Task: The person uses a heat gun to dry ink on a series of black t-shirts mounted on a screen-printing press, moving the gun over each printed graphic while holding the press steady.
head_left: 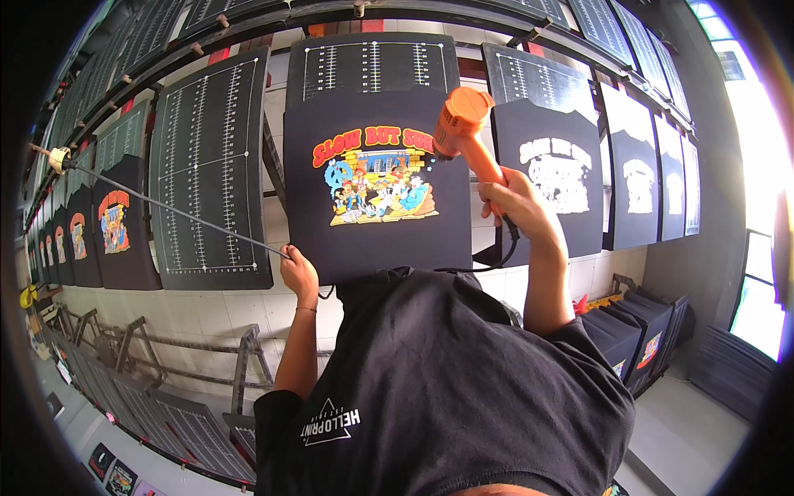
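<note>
My right hand [525, 207] is wrapped round the handle of an orange heat gun [468, 120]. Its dark nozzle is over the right edge of the colourful cartoon print on a black T-shirt [372, 248], apart from the cloth as far as I can see. That shirt lies stretched over a black board with white ruler marks [376, 62]. By the shirt's lower left corner, my left hand [300, 277] is closed on a grey cable [182, 215], which runs taut up to the left. The heat gun's black cord [500, 260] drops from its handle towards my body.
To the right, more boards carry black shirts with white prints [558, 174]. A bare ruled board [207, 165] stands on the left, beyond it shirts with coloured prints [113, 219]. A metal frame [244, 364] is behind on the left; dark printed panels [637, 331] hang at lower right.
</note>
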The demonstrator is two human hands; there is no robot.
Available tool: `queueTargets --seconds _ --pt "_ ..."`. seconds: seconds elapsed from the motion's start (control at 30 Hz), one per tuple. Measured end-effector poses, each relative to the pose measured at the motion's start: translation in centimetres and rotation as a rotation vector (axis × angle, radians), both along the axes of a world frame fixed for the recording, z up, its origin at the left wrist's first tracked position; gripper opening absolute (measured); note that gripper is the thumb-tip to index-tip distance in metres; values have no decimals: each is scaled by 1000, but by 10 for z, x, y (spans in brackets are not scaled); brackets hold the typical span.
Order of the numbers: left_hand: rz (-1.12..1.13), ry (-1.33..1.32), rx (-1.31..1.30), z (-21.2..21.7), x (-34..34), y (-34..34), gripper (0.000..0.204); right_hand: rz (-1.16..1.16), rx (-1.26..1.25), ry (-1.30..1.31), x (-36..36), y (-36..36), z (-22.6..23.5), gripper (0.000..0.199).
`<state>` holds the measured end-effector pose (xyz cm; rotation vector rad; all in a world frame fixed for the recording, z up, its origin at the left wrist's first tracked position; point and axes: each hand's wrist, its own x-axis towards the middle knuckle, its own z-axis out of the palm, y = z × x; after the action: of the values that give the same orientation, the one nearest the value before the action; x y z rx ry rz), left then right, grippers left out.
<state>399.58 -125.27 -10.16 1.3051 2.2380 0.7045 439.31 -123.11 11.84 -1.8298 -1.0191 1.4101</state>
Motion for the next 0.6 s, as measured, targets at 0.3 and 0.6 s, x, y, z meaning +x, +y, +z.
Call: queueTargets --seconds 0.3,0.6 --pt "5 -31 -1 6 2 1 38 -60 16 60 -3 3 1 26" --pt "35 -31 -37 6 -1 1 37 80 92 59 -53 51 -1 28"
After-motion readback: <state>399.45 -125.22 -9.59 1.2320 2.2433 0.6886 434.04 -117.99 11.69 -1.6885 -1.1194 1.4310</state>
